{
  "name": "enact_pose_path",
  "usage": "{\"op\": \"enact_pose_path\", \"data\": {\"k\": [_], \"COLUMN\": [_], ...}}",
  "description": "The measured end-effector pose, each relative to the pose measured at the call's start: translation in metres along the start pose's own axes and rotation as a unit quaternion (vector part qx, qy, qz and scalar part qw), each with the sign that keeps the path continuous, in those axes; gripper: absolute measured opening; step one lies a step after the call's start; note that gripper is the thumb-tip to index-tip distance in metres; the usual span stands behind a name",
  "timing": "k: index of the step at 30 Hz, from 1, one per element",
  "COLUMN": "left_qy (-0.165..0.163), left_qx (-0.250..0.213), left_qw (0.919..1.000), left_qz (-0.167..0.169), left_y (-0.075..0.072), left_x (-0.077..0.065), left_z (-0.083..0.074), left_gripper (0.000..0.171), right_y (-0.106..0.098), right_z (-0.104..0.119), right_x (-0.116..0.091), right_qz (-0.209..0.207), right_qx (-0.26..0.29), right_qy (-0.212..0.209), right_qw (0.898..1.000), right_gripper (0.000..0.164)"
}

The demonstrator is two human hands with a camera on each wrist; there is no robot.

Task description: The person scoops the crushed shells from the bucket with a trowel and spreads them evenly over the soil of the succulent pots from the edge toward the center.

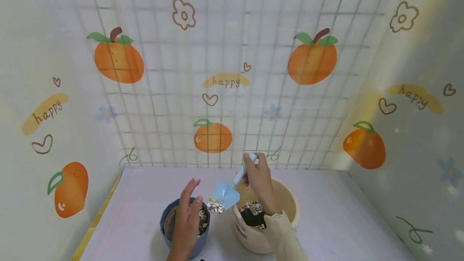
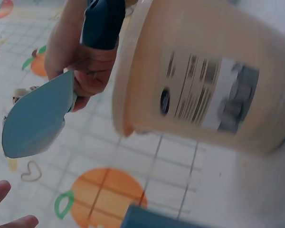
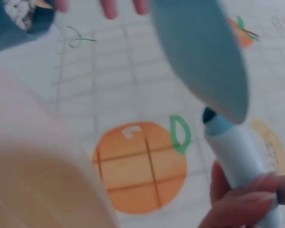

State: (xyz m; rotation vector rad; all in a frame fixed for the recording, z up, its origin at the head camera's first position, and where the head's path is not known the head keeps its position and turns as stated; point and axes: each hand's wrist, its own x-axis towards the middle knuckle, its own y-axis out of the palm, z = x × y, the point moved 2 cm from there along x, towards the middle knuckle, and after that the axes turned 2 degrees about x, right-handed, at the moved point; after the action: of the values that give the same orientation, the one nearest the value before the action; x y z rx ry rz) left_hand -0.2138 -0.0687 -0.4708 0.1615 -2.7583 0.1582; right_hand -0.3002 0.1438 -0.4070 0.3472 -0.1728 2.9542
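My right hand [image 1: 262, 178] grips the handle of a light blue toy shovel [image 1: 237, 176]. The handle slants up, and small pale pebbles [image 1: 215, 206] lie at the blade's lower tip. That blade hangs between a blue faceted pot [image 1: 198, 249] and a cream bucket [image 1: 253, 240]. In the left wrist view, the underside of the shovel blade [image 2: 38, 118] shows. With fingers extended, my left hand [image 1: 185, 220] is over the blue pot and covers part of its inside; whether it touches the rim, I cannot tell. Inside the pot are pebbles [image 1: 203, 218] and a brownish surface.
More mixed pebbles [image 1: 254, 206] lie in the cream bucket, partly behind a dark wrist device [image 1: 251, 217]. Both containers stand on a pale tabletop [image 1: 326, 220]. A wire grid behind a printed cloth [image 1: 224, 108] closes off the back, with cloth at both sides.
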Motion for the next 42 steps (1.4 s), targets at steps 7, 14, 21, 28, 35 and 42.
{"op": "enact_pose_path", "data": {"k": [7, 14, 21, 28, 35, 42], "left_qy": [-0.011, -0.02, -0.028, -0.061, -0.107, -0.106], "left_qx": [0.044, 0.079, 0.086, 0.077, -0.031, -0.052], "left_qw": [0.9985, 0.9947, 0.9929, 0.9907, 0.9909, 0.9916], "left_qz": [-0.03, -0.063, -0.077, -0.094, -0.075, -0.051], "left_y": [-0.028, -0.052, -0.061, -0.063, -0.07, -0.072], "left_x": [0.001, 0.005, 0.0, -0.002, -0.004, -0.003], "left_z": [0.004, 0.012, 0.02, 0.039, 0.075, 0.088], "left_gripper": [0.044, 0.046, 0.046, 0.047, 0.043, 0.043], "right_y": [0.024, 0.031, 0.037, 0.044, 0.048, 0.049], "right_z": [-0.001, 0.0, -0.002, 0.001, -0.005, -0.003], "right_x": [-0.004, -0.003, -0.006, -0.01, -0.013, -0.014], "right_qz": [0.016, 0.031, 0.057, 0.097, 0.154, 0.192], "right_qx": [0.012, 0.01, 0.003, 0.009, 0.003, 0.01], "right_qy": [-0.011, -0.019, -0.013, -0.01, -0.023, -0.027], "right_qw": [1.0, 0.999, 0.998, 0.995, 0.988, 0.981], "right_gripper": [0.041, 0.041, 0.04, 0.038, 0.044, 0.047]}}
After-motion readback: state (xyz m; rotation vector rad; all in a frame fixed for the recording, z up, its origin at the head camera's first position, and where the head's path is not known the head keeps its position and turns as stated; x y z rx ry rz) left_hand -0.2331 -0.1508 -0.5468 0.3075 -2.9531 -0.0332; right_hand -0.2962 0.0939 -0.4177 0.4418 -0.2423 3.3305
